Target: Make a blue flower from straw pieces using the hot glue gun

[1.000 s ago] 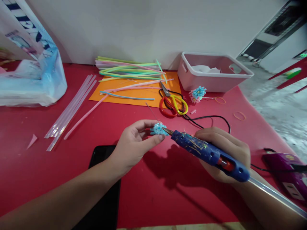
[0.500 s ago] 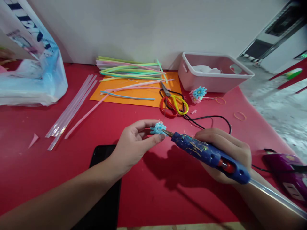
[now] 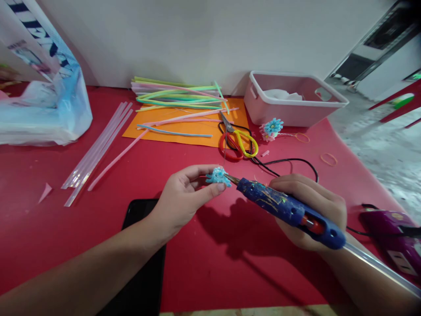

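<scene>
Between the thumb and fingers of my left hand is a small light-blue flower, held above the table. A thin wire seems to rise from it. My right hand is wrapped round a dark-blue glue gun, whose body is smeared with dried glue. Its metal tip is at the flower's right side; I cannot tell whether it touches. A clear glue stick sticks out of the gun's back end. Just beyond my hands, scissors with red and yellow handles lie on the table.
Fuzzy stems lie on orange paper. Clear glue sticks and a plastic bag are left. A pink basket stands behind a finished flower. A black phone and purple power strip flank my arms.
The glue gun and my right hand have shifted slightly, with the tip a little higher at the flower. The flower has tilted a bit in my left hand.
</scene>
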Motion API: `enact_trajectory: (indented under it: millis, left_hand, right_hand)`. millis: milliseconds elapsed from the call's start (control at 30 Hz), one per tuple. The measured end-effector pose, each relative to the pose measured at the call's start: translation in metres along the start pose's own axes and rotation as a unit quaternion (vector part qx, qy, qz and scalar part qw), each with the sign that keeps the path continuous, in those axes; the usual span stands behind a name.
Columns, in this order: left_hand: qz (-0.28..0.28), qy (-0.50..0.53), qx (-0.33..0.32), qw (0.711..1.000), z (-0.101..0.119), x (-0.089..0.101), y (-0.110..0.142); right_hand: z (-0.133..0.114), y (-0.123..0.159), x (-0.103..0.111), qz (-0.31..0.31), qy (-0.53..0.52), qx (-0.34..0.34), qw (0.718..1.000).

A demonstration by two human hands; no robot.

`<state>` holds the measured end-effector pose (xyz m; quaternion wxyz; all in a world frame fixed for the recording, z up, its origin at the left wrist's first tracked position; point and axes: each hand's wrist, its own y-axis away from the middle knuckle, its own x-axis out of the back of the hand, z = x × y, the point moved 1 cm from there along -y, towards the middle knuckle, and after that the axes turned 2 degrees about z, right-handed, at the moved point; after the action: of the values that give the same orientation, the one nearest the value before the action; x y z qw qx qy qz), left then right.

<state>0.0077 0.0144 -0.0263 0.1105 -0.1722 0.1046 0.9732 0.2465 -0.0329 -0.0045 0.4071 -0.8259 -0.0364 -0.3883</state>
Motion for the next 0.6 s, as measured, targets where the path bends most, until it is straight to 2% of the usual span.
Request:
enact_trajectory:
  millis: [200, 433, 600]
  left_hand:
    - [-0.008, 0.006, -0.005, 1.000, -0.0005, 0.0005, 0.0007]
    - [-0.012, 0.015, 0.009, 1.000, 0.0011, -0.0012, 0.0002]
    - [-0.024, 0.002, -0.004, 1.000, 0.0015, -0.0015, -0.0009]
  right_hand:
    - [-0.0028, -0.0037, 0.0017, -0.020, 0.002, 0.020, 1.000]
    - [-0.0022, -0.0001, 0.0001, 0.012, 0.017, -0.022, 1.000]
    - [-0.0024, -0.0010, -0.0004, -0.002, 0.007, -0.010, 1.000]
